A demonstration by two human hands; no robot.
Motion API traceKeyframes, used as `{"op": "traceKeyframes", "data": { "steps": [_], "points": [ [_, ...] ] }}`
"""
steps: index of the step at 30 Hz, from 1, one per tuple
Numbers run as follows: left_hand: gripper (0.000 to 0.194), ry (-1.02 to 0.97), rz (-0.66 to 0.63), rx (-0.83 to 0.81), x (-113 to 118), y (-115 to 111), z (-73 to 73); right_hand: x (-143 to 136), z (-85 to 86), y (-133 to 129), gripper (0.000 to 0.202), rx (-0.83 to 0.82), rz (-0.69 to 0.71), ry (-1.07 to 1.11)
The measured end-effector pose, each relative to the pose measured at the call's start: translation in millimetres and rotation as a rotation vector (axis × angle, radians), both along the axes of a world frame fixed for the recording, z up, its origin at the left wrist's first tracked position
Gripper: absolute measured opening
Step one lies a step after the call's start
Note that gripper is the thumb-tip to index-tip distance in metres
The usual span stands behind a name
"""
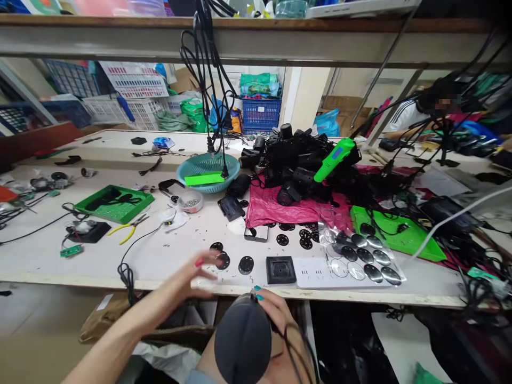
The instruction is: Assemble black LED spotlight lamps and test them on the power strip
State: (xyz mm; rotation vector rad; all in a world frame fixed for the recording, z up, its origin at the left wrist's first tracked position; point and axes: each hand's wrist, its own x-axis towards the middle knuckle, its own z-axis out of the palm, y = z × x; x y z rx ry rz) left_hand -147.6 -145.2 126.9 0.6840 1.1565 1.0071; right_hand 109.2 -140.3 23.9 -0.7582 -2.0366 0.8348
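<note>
My right hand (pixel 286 322) is wrapped round a dark grey rounded housing (pixel 243 341), low in front of me below the table's edge. A black cable hangs down from it over my wrist. Over the front edge of the table, my left hand (pixel 196 274) stretches out with its fingers apart and slightly blurred. Its fingertips are close to a black perforated disc (pixel 222 261); whether they touch it I cannot tell. Another black disc (pixel 246 265) lies just to the right. Farther right sits a square black block (pixel 280 270) with a recess.
Yellow-handled pliers (pixel 128 230) lie left, near a green tray (pixel 116 205). A teal basket (pixel 188 172) stands behind. A heap of black devices (pixel 296 160) rests on pink plastic (pixel 272 205). Clear bagged discs (pixel 360 256) lie right. A green electric screwdriver (pixel 334 159) and cables hang overhead.
</note>
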Motion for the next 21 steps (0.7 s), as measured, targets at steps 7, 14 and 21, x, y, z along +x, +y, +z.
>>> {"op": "traceKeyframes", "data": {
  "steps": [7,14,21],
  "points": [
    [0.060,-0.651,-0.157,-0.414,45.4,-45.3,-90.1,22.9,17.7,11.9,0.073,0.320,0.155,-0.437],
    [0.070,-0.840,-0.048,-0.414,70.8,-27.6,-93.7,21.4,6.9,6.9,0.074,0.441,-0.042,-0.507],
    [0.052,-0.869,0.070,-0.086,52.6,-21.1,-101.8,59.0,8.9,31.0,0.037,0.149,-0.632,-0.254]
  ]
}}
